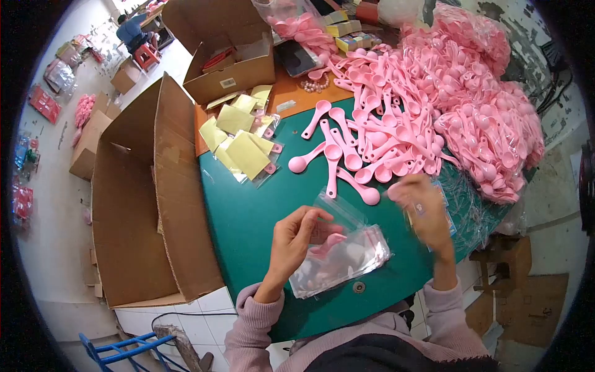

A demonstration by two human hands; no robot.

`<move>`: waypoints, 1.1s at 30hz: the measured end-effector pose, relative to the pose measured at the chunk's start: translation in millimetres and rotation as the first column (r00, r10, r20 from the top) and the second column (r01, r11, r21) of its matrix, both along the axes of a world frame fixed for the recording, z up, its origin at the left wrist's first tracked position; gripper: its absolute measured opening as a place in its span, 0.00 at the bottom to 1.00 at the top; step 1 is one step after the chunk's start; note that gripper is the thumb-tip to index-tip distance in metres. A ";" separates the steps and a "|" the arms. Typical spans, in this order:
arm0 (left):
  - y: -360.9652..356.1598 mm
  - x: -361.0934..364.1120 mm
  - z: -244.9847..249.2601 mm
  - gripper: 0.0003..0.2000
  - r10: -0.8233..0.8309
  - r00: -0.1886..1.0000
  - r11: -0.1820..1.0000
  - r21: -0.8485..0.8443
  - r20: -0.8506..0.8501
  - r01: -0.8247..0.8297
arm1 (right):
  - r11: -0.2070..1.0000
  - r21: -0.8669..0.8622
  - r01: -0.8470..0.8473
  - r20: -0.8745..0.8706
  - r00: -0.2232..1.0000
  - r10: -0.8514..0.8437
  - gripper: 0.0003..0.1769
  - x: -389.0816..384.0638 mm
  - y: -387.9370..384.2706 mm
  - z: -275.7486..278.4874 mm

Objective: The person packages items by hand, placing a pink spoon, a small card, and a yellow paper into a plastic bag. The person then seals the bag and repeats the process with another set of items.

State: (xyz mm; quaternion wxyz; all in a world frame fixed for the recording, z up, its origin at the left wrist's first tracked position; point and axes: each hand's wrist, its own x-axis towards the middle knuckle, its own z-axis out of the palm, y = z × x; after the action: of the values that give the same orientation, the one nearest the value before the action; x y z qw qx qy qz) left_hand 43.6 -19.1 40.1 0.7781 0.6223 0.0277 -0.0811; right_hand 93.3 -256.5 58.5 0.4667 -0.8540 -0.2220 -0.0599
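Pinched in my left hand [296, 242] is a clear plastic bag [339, 211], with a pink measuring spoon [328, 245] showing at its lower part. It overlaps a stack of clear bags [347, 266] on the green table. My right hand [427, 211] is raised at the front of the spoon pile, smeared by motion, with a pink patch at its fingertips; I cannot tell whether it holds a spoon. Printed cards [446, 214] lie partly hidden behind that hand. Several loose pink spoons [333, 155] spread out beyond both hands.
A large heap of pink spoons [427, 93], partly bagged, covers the right back. Bagged spoons with yellow cards [248, 155] lie left of centre. Open cardboard boxes [180, 186] stand along the left edge. A blue metal frame [127, 350] is on the floor. Far back, a person [131, 32] sits.
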 end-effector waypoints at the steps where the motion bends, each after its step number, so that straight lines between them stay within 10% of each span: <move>1: 2.0 -0.9 0.0 0.15 0.016 0.999 0.999 -0.032 0.031 -0.015 | 0.968 -0.070 0.243 -0.077 0.966 -0.248 0.14 2.2 -18.9 0.2; 6: 5.4 0.0 -6.9 0.15 0.002 0.980 1.000 0.018 0.200 -0.005 | 0.698 -0.453 0.554 0.078 0.805 -0.589 0.15 16.6 -88.8 -44.2; 17: 7.5 -1.5 -4.7 0.14 0.014 0.986 1.000 0.002 0.169 -0.014 | 0.708 -0.512 0.486 0.069 0.845 -0.530 0.11 15.4 -117.3 -9.0; 19: 8.8 -1.2 -4.9 0.14 -0.003 0.983 1.000 0.010 0.182 0.002 | 0.908 -0.313 0.279 -0.189 0.919 -0.347 0.08 12.3 -126.3 23.5; 23: 10.9 -2.4 -2.2 0.14 -0.002 0.983 1.000 -0.001 0.182 0.002 | 0.899 -0.178 0.401 -0.129 0.896 -0.425 0.06 28.9 -125.6 56.0; 25: 12.5 -1.6 2.4 0.13 0.000 0.985 1.000 0.025 0.175 -0.005 | 0.673 -0.357 0.648 0.407 0.757 -0.512 0.04 41.1 -105.5 57.8; 26: 12.5 -0.6 5.1 0.13 0.010 0.984 1.000 0.025 0.178 -0.015 | 0.784 -0.265 0.560 0.038 0.819 -0.572 0.04 36.6 -87.9 66.9; 33: 7.6 -2.3 15.4 0.13 0.041 0.989 0.966 0.246 0.140 -0.075 | 0.939 0.337 0.062 -0.080 0.996 -0.037 0.08 13.9 12.5 49.8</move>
State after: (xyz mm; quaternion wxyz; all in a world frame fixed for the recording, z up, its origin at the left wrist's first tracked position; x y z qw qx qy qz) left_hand 41.3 -11.5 55.5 0.6954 0.7185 0.0040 -0.0122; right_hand 107.2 -243.9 108.3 0.6129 -0.7678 -0.1699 -0.0779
